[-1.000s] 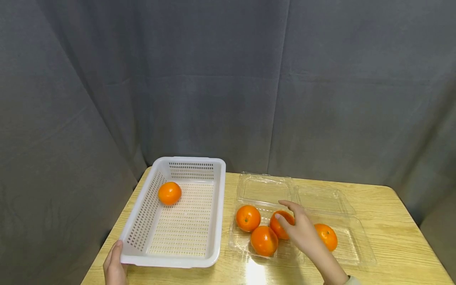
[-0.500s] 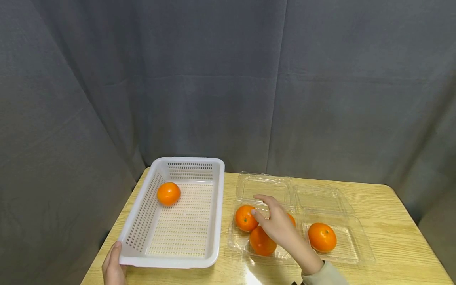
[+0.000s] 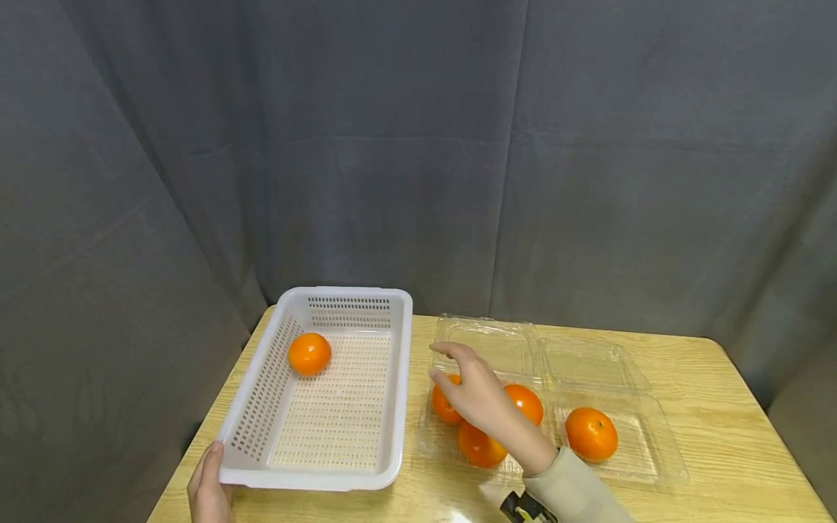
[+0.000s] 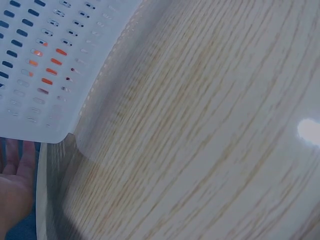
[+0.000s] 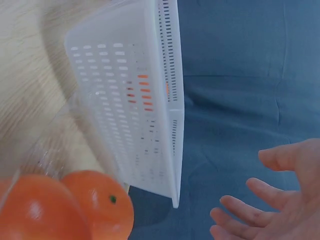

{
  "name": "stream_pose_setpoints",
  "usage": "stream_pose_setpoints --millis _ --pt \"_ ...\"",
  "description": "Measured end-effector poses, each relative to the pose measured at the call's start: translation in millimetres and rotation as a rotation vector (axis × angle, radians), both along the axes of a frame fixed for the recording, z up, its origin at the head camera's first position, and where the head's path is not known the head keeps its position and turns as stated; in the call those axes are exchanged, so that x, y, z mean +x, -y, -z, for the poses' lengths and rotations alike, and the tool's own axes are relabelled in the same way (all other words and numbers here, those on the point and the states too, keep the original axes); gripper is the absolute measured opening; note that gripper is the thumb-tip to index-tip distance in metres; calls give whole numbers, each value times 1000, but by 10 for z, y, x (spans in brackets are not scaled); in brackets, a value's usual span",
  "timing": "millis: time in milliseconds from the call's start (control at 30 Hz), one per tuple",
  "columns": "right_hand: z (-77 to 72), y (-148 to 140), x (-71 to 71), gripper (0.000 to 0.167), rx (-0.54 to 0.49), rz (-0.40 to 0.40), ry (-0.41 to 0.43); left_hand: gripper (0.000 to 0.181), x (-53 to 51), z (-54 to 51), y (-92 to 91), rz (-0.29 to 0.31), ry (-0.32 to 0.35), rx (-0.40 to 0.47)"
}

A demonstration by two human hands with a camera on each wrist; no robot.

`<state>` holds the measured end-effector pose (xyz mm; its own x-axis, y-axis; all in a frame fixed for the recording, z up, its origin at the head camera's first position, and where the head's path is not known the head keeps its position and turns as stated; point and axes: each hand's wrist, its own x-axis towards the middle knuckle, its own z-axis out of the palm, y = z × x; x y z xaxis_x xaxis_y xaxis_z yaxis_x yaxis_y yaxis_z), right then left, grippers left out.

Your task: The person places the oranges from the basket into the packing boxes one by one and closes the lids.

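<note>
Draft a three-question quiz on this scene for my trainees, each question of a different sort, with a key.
1. How many orange fruits show in the head view?
2. True or false: the right hand holds nothing.
3. At which corner of the white basket is the left hand? A) near left; B) far left; C) far right.

Key: 1. Five; 2. True; 3. A.
</note>
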<state>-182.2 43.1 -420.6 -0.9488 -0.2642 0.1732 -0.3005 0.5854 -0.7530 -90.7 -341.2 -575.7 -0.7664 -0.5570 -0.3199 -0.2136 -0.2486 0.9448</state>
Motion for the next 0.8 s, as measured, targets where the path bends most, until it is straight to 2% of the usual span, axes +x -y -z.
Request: stream_pose_setpoints --millis 67,167,267,400,500,533,567,633,767,800 --pt "-16 64 -37 39 -11 -18 -16 58 -22 68 34 -12 0 5" --pt "-33 160 -94 37 -22 -41 -28 54 -23 66 32 -22 -22 7" --pt "-48 256 -137 36 -22 -59 -29 44 4 -10 -5 -23 -61 4" --pt "-63 373 -191 35 -18 -79 -22 40 42 -116 -55 1 -97 -6" --pt "-71 453 -241 34 -32 -88 -17 41 33 -123 -56 7 -88 -3" --pt "-75 479 -258 33 -39 -90 -12 39 15 -91 -45 -5 -87 2" --pt "-76 506 -276 33 -50 -95 -10 36 15 -110 -55 -12 -86 7" --pt "-76 569 -316 32 -67 -105 -12 42 -8 -59 -30 -14 -55 10" --pt "-70 714 -402 29 -86 -125 -25 49 25 -97 -42 -1 -24 4" --pt "-69 753 -425 29 -84 -128 -31 54 27 -70 -26 9 -18 0"
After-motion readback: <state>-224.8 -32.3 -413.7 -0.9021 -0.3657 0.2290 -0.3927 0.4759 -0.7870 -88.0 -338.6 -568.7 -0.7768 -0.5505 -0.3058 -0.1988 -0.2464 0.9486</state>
